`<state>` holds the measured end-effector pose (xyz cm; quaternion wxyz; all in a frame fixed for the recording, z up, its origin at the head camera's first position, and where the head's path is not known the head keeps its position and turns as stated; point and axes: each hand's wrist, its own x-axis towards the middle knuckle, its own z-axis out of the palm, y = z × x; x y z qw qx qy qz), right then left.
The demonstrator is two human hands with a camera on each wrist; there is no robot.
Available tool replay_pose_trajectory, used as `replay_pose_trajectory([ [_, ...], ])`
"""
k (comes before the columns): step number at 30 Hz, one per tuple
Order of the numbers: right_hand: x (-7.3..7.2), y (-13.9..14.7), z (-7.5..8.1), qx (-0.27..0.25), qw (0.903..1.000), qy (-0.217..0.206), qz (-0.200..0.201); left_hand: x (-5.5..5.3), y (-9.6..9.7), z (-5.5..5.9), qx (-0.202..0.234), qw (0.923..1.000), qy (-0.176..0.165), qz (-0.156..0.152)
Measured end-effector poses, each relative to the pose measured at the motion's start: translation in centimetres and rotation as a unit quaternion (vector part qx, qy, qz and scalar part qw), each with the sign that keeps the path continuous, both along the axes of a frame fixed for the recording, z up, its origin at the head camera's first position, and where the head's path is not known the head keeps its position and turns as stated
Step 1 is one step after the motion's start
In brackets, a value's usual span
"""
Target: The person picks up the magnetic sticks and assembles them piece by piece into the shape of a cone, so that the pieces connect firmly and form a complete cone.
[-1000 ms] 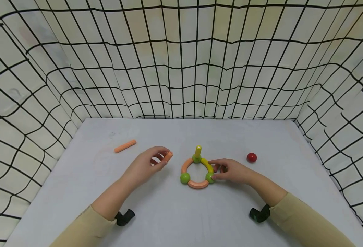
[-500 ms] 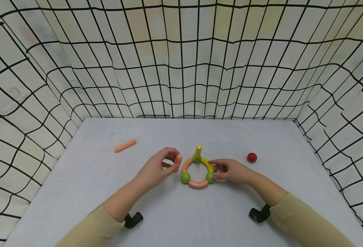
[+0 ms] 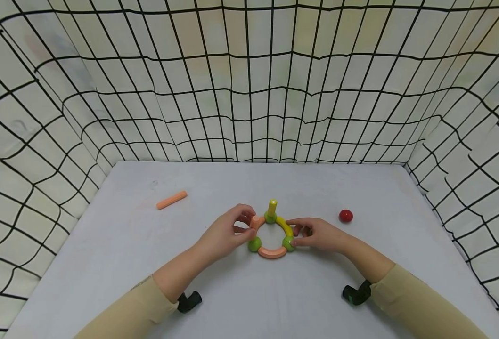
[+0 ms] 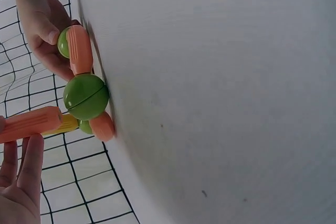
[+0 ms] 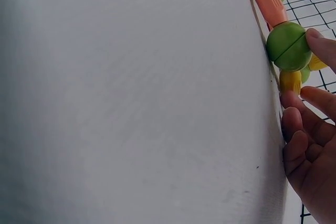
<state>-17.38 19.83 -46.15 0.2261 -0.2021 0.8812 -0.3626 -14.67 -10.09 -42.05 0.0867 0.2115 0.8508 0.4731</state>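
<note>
A ring of toy building pieces lies on the table: three green balls joined by two orange curved rods and a yellow curved rod. A straight yellow rod stands up from the far ball. My left hand pinches a straight orange rod, held upright, its lower end just above the left green ball. On the ring's other side, my right hand steadies it, thumb against the right green ball and fingers at the yellow curved rod.
Another straight orange rod lies at the back left of the white table. A red ball sits to the right, beyond my right hand. Black netting over white walls encloses the back and sides.
My left hand has moved right with the orange rod, from beside the ring to over its left green ball, and the rod has turned upright. My right hand has stayed put.
</note>
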Motion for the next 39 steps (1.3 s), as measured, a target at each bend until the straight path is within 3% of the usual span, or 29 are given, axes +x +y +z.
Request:
replay_pose_trajectory([
  [12,-0.1,0.0,0.0,-0.003,1.0000,0.004,0.004,0.1,0.4,-0.1,0.011,0.9997,-0.006,-0.023],
  [24,-0.1,0.0,-0.2,-0.008,0.9999,0.012,0.007,0.3,0.3,-0.1,-0.003,0.9998,-0.009,-0.016],
  [34,0.4,-0.1,0.0,-0.034,0.9988,0.026,0.024,0.1,-0.3,-0.9,-0.062,0.9979,-0.015,-0.012],
  [39,0.5,-0.1,0.2,-0.036,0.9984,0.030,0.030,-0.1,-0.7,-1.2,-0.108,0.9933,-0.042,-0.004],
])
